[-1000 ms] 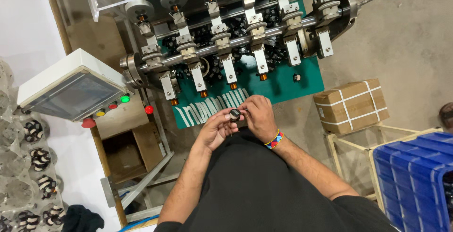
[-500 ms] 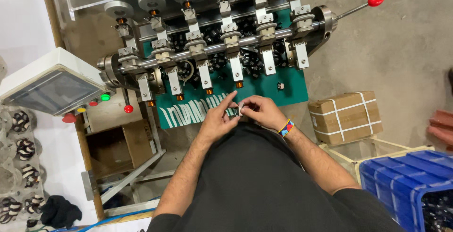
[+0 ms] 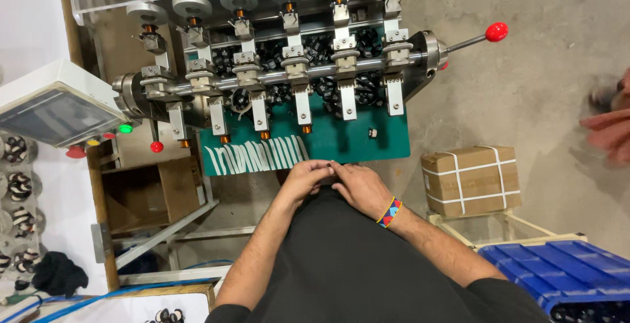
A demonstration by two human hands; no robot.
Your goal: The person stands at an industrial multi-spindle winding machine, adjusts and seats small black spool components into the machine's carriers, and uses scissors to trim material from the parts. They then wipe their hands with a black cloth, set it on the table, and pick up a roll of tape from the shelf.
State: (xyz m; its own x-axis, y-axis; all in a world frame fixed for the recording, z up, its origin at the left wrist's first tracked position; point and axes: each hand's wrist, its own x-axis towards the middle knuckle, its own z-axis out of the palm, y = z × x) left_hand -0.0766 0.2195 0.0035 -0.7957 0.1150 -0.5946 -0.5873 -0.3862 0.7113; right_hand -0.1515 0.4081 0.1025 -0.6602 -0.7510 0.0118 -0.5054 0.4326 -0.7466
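Concrete floor [image 3: 538, 86], grey and scuffed. Green mat [image 3: 354, 142] carries the multi-spindle machine [image 3: 289, 67]; red-knobbed lever [image 3: 497, 31] juts past the mat's right edge. Control box [image 3: 56, 103] sits off the left edge, coloured buttons below it. Strapped cardboard box [image 3: 471, 180] right of the mat, blue crate [image 3: 564, 274] beyond. I see left hand [image 3: 303, 180] and right hand [image 3: 359, 186] meeting at the mat's near edge, fingertips pinched together on a small dark part [image 3: 326, 164], mostly hidden. Woven bracelet [image 3: 390, 212] on the right wrist.
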